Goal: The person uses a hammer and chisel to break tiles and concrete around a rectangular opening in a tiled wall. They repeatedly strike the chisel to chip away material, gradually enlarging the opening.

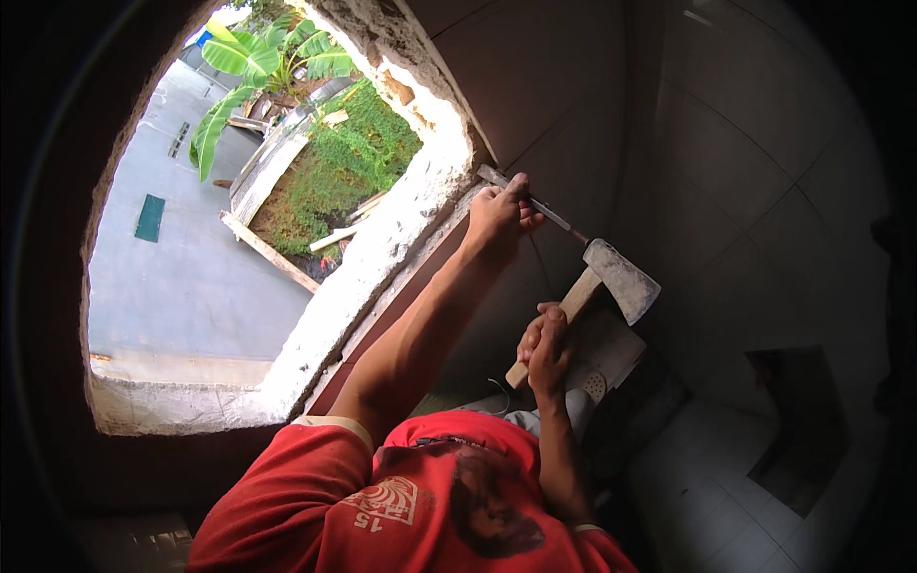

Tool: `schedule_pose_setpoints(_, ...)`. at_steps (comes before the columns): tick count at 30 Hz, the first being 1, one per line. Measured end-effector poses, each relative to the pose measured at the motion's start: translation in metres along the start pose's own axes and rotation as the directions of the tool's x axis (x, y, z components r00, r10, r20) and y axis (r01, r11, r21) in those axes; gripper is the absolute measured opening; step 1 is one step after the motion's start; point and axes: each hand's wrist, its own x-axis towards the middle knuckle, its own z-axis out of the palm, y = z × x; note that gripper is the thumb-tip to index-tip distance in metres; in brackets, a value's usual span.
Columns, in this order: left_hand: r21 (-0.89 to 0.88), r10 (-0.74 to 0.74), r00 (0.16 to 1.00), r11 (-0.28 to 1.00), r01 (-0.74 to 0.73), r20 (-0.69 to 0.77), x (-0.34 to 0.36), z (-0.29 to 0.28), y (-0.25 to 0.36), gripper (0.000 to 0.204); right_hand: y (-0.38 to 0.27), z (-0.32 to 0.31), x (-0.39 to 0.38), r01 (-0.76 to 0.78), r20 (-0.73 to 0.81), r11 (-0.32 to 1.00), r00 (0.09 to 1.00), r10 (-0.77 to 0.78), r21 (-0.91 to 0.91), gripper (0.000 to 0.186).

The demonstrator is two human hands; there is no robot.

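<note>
My left hand is closed around a long metal chisel. The chisel's flat end rests at the tiled wall's edge, beside the upper right corner of a rough opening. My right hand grips the wooden handle of a hatchet. The hatchet's blunt back is right by the chisel's rear end; whether they touch, I cannot tell. Its blade points away to the lower right. Broken white plaster lines the opening's near side, left of my left forearm.
Dark tiles cover the wall to the right of the opening. Outside are a grey wall, grass, loose planks and a banana plant. A dark rectangular shape lies among pale tiles at lower right.
</note>
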Motion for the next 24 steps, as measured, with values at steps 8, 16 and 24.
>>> schedule_pose_setpoints(8, -0.006, -0.029, 1.000, 1.000, 0.029, 0.005, -0.002, -0.002, 0.004, 0.024, -0.026, -0.025, 0.001, 0.756, -0.501, 0.641, 0.610, -0.614, 0.135, 0.054)
schedule_pose_setpoints(16, -0.029, -0.035, 0.999, 0.999, 0.035, -0.001, 0.001, 0.002, 0.009, 0.025, -0.005, -0.012, -0.001, 0.418, -0.335, 0.908, 0.859, -0.388, 0.020, 0.045)
schedule_pose_setpoints(24, -0.051, -0.028, 0.999, 0.998, 0.029, 0.023, 0.002, -0.003, 0.007, 0.024, -0.004, -0.013, -0.002, -0.049, -0.164, 0.998, 0.986, 0.043, -0.031, 0.037)
